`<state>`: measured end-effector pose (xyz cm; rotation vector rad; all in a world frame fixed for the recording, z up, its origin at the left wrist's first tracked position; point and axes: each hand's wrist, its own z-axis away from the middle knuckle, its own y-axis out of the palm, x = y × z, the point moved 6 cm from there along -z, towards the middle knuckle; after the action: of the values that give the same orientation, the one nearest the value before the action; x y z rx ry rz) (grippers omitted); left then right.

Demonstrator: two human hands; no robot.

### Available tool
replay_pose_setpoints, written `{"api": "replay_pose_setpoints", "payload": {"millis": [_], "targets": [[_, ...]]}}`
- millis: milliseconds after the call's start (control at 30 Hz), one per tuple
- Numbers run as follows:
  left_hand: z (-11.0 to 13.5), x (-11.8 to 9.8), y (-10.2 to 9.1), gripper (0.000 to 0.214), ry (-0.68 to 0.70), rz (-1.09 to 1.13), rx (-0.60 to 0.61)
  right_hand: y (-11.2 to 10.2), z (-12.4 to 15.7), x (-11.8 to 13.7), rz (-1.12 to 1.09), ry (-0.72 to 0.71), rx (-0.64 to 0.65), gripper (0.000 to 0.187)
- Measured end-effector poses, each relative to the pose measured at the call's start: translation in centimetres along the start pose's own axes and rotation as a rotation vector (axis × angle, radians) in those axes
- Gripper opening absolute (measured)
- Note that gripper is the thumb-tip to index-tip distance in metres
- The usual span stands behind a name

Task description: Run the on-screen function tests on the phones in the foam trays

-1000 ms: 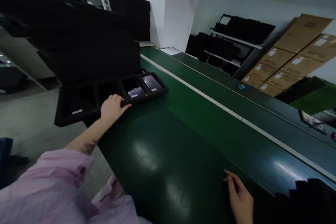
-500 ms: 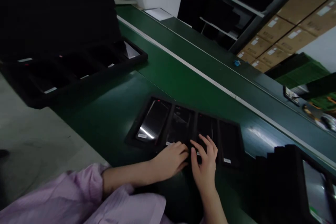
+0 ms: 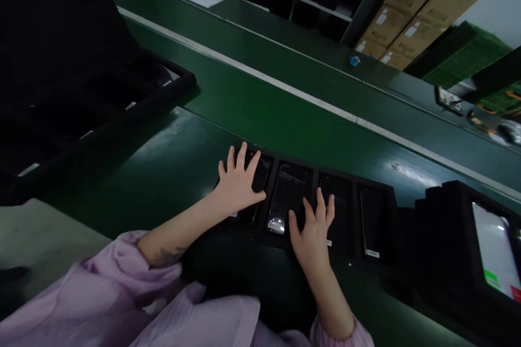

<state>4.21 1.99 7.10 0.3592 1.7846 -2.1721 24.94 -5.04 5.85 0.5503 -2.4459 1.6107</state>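
Under the spread fingers (image 3: 243,156) of the left hand (image 3: 238,187) lay the leftmost glossy dark panel (image 3: 262,176) of a black four-compartment foam tray (image 3: 345,174), the palm flat and gripping nothing. Just right of those fingers, the right hand (image 3: 312,233) rested equally open, its fingertips touching the tray's second and third compartments. Beneath both hands the tray sat on a dark green conveyor belt (image 3: 171,173).

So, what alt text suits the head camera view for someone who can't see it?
A person in lilac sleeves lays both hands on a black four-slot tray on a green conveyor belt: left hand over the leftmost slot, right hand over the middle ones. Glossy dark panels lie in the slots; cardboard boxes stand behind.
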Motion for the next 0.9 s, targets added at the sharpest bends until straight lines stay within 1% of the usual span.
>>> {"api": "replay_pose_setpoints", "payload": {"millis": [100, 167, 300, 433, 500, 567, 633, 667, 700, 767, 900], "targets": [[-0.8, -0.3, -0.2, 0.100, -0.074, -0.027, -0.011, 0.4, -0.4, -0.3, -0.012, 0.002, 0.020, 0.050], [-1.0, -0.3, -0.2, 0.098, -0.103, -0.034, -0.027, 0.5, -0.5, -0.2, -0.023, -0.007, 0.060, 0.053], [-1.3, -0.2, -0.1, 0.093, -0.090, -0.045, -0.045, 0.4, -0.5, 0.2, -0.041, -0.050, 0.109, 0.064], [-1.4, 0.0, -0.1, 0.092, -0.094, -0.042, -0.036, -0.6, -0.6, -0.3, -0.036, -0.069, 0.091, 0.060], [-1.4, -0.1, -0.1, 0.093, -0.095, -0.042, -0.039, -1.6, -0.7, -1.6, -0.034, -0.022, 0.055, 0.055], [-1.4, -0.2, -0.2, 0.092, -0.095, -0.050, -0.048, -2.8, -0.7, -3.8, -0.004, 0.103, -0.013, 0.053], [-1.4, -0.3, -0.2, 0.090, -0.096, -0.054, -0.053, -3.8, -0.5, -6.3, 0.060, 0.246, -0.090, 0.058], [-1.4, -0.4, -0.2, 0.089, -0.097, -0.052, -0.052, -4.1, -0.3, -7.2, 0.092, 0.292, -0.117, 0.061], [-1.3, -0.4, -0.2, 0.089, -0.098, -0.047, -0.051, -4.2, -0.2, -8.0, 0.118, 0.316, -0.135, 0.065], [-1.3, -0.4, -0.2, 0.089, -0.101, -0.034, -0.046, -4.2, -0.1, -8.8, 0.144, 0.317, -0.152, 0.069], [-1.4, -0.1, 0.1, 0.092, -0.115, -0.019, -0.014, -3.6, -0.2, -9.3, 0.122, 0.298, -0.130, 0.064]]}}
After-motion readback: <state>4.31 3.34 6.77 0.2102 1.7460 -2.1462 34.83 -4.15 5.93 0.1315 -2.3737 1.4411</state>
